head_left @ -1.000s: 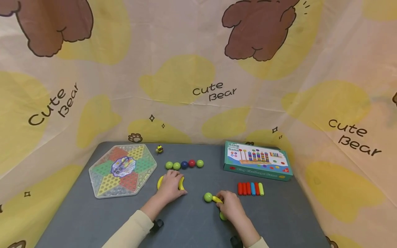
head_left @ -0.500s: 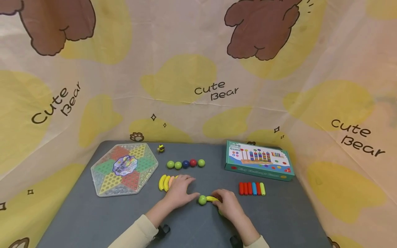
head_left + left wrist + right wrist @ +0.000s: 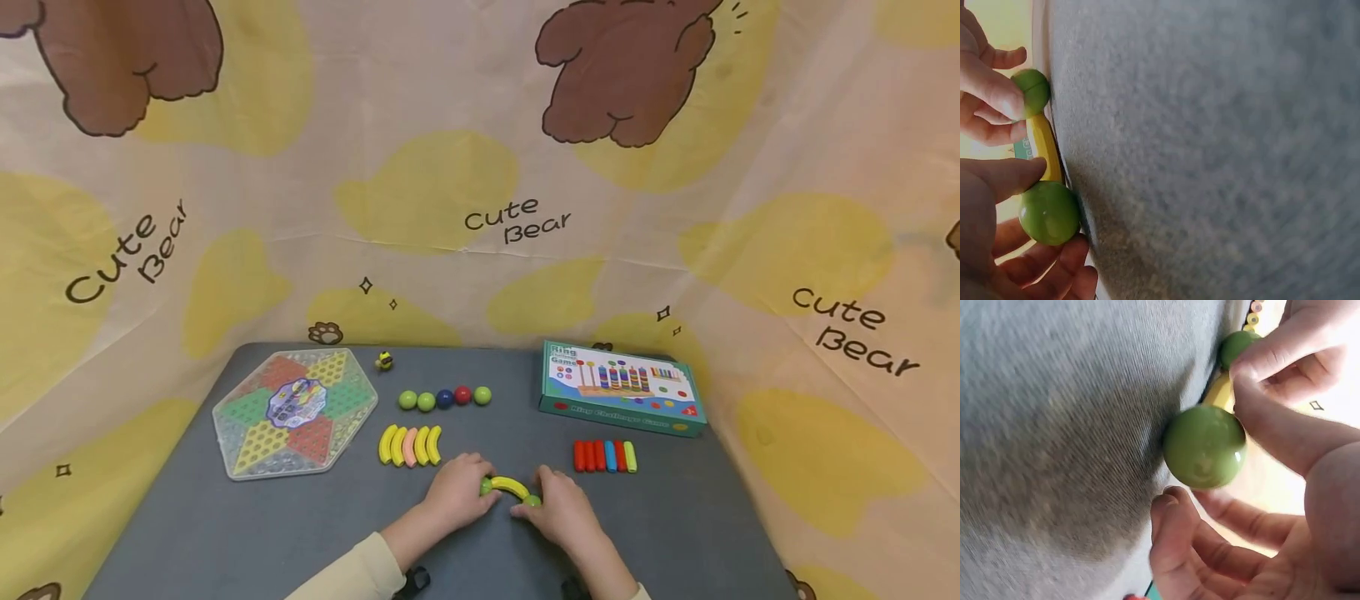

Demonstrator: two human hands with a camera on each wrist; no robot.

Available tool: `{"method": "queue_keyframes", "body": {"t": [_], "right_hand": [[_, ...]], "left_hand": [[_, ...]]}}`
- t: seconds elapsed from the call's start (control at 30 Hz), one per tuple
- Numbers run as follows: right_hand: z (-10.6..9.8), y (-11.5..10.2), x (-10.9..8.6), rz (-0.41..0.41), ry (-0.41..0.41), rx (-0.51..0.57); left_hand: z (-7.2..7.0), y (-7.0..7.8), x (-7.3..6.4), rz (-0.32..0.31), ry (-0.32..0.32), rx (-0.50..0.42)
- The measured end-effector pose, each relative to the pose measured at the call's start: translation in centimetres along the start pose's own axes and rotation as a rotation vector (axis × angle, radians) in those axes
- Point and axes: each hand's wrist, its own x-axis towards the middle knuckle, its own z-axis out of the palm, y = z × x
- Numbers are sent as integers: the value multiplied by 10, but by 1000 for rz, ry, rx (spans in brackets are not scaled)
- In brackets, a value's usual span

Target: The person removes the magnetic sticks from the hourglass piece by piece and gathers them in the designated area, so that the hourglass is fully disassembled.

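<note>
A yellow toy banana (image 3: 512,487) lies between two green balls in the middle of the table, one ball at each end. My left hand (image 3: 459,492) grips the left green ball (image 3: 1050,212), thumb at the ball's join with the banana and fingers around its other side. On the other end, my right hand (image 3: 564,510) holds the right green ball (image 3: 1205,447) between thumb and fingers. In the head view the hands partly cover both balls. The wrist views show the balls close against the grey tabletop.
Left of the hands lies a row of yellow and pink toy bananas (image 3: 409,447). Behind it sit several coloured balls (image 3: 445,399) and a small toy bee (image 3: 385,361). A hexagonal game board (image 3: 297,414) is at left; a green game box (image 3: 622,389) and coloured sticks (image 3: 605,457) are at right.
My left hand has left the banana row and moved right to grip the left ball. My right hand has shifted from the banana to the right ball. The banana now spans both balls.
</note>
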Motion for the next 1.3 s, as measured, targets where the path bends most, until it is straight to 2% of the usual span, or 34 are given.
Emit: {"method": "queue_keyframes", "body": {"t": [0.1, 0.23, 0.57, 0.8, 1.0, 1.17, 1.3], "right_hand": [[2, -1, 0, -2, 3, 17], [4, 1, 2, -46, -1, 32], [2, 8, 6, -133, -54, 80], [2, 13, 10, -119, -99, 159], [-2, 15, 10, -94, -160, 269], [-6, 19, 14, -79, -62, 293], [-5, 19, 23, -95, 9, 287]], "left_hand": [[0, 0, -1, -33, 6, -6], [0, -1, -5, -76, 14, -21], [0, -3, -6, -69, 17, -62], [2, -3, -6, -109, 2, -108], [3, -5, -8, -145, 49, -118], [1, -7, -10, -142, 44, -127], [-2, -9, -10, -121, 8, -114]]}}
